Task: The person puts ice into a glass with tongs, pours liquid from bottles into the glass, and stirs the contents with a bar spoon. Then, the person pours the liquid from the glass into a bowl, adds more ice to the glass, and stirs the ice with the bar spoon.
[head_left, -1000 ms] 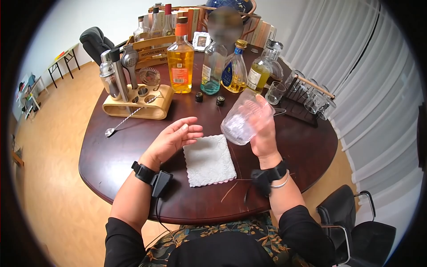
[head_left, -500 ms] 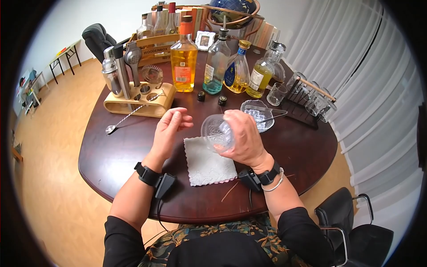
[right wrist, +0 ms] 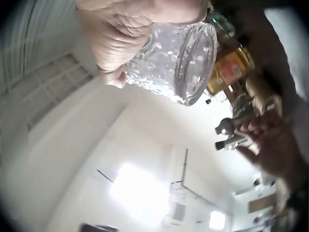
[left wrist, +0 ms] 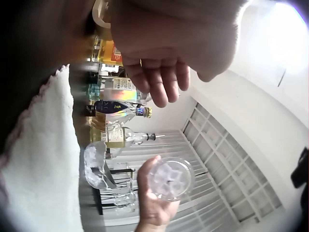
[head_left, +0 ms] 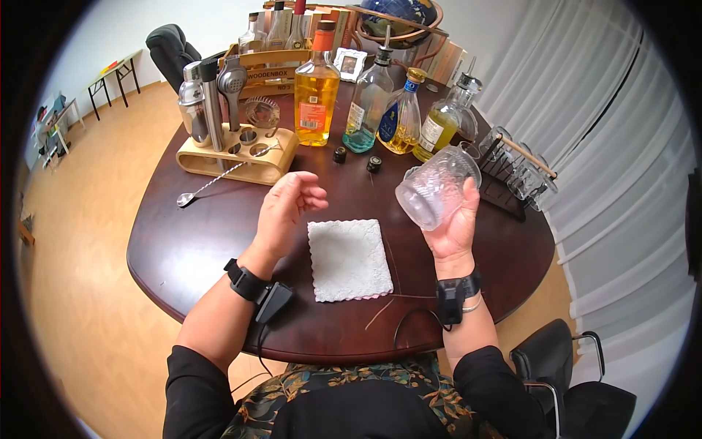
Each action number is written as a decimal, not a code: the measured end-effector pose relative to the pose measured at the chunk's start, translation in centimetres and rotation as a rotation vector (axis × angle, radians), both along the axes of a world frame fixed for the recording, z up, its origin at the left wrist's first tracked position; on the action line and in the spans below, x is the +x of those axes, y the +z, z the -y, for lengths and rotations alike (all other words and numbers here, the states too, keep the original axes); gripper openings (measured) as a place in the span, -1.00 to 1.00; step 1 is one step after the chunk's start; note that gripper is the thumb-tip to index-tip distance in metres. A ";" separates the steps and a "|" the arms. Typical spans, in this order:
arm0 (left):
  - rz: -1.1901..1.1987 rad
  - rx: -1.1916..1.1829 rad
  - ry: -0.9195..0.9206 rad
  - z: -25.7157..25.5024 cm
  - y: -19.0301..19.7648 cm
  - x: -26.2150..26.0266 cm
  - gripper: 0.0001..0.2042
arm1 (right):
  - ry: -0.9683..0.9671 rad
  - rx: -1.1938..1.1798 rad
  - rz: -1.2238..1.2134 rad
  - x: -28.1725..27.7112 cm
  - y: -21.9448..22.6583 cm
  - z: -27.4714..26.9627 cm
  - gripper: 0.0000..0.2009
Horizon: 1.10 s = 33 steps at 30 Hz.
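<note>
My right hand (head_left: 455,228) grips a clear, textured drinking glass (head_left: 431,192) and holds it tilted above the table, its base toward the left. Ice (left wrist: 169,180) shows through the glass in the left wrist view. Over the table's middle, my left hand (head_left: 287,208) hovers with loosely bent fingers and nothing in it. A white cloth with a scalloped edge (head_left: 352,262) lies flat below and between the hands. Behind the raised glass, a clear bowl (left wrist: 91,166) is hidden in the head view but shows in the left wrist view.
At the back stand an amber bottle (head_left: 316,95), a pour-spout bottle (head_left: 363,113), a blue-labelled bottle (head_left: 400,121) and a yellow-green bottle (head_left: 434,133). A wooden bar-tool stand (head_left: 234,164) with a twisted spoon (head_left: 219,179) is left; a glass rack (head_left: 504,179) is right.
My right hand has turned the glass over and back, tipping it leftward half a second ago, then swinging it up to the right, over the bowl. The left hand has moved only slightly.
</note>
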State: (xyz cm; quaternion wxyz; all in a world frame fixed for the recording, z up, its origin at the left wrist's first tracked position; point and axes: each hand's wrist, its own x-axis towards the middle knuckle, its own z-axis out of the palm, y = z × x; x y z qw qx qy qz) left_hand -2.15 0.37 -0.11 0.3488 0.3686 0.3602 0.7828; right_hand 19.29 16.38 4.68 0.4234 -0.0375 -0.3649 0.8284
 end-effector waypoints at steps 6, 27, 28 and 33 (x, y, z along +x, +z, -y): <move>0.399 0.057 -0.190 0.2 0.1 -1.6 -0.51 | -0.579 1.108 0.330 -1.2 -1.1 2.3 -0.16; 0.032 0.002 -0.255 -0.1 -0.7 -1.5 -0.50 | -0.410 0.820 0.206 -0.6 -0.8 1.5 -0.13; -0.041 -0.010 -0.235 0.0 -0.7 -1.4 -0.49 | -0.545 1.098 0.333 -0.6 -0.6 2.2 -0.10; -0.278 -0.104 -0.389 0.8 1.1 0.4 -0.38 | -0.779 1.781 0.471 -0.7 0.0 2.7 -0.01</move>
